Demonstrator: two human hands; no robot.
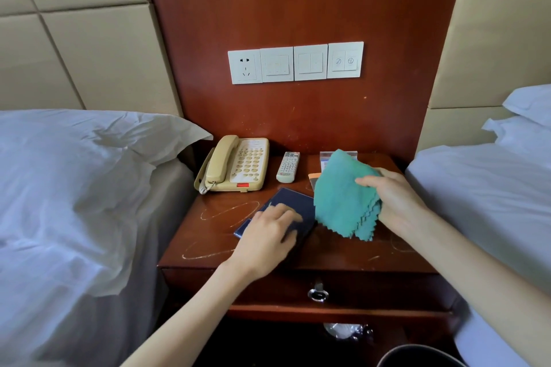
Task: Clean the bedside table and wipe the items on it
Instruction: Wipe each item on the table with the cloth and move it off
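Observation:
A dark blue booklet (293,202) lies flat on the wooden bedside table (208,235). My left hand (268,232) rests on the booklet, its thumb against the near edge and its fingers spread over the cover. My right hand (393,202) grips a folded teal cloth (343,197) and holds it in the air above the table's right half. Behind them stand a beige telephone (235,165) and a white remote control (288,167). The cloth hides most of a clear card stand (325,156) and an orange-edged card (312,177).
Beds with white pillows (89,164) flank the table on the left and on the right (492,188). A row of wall switches (295,62) sits above. The drawer has a metal ring pull (318,295). A dark bin rim (423,356) shows at the bottom.

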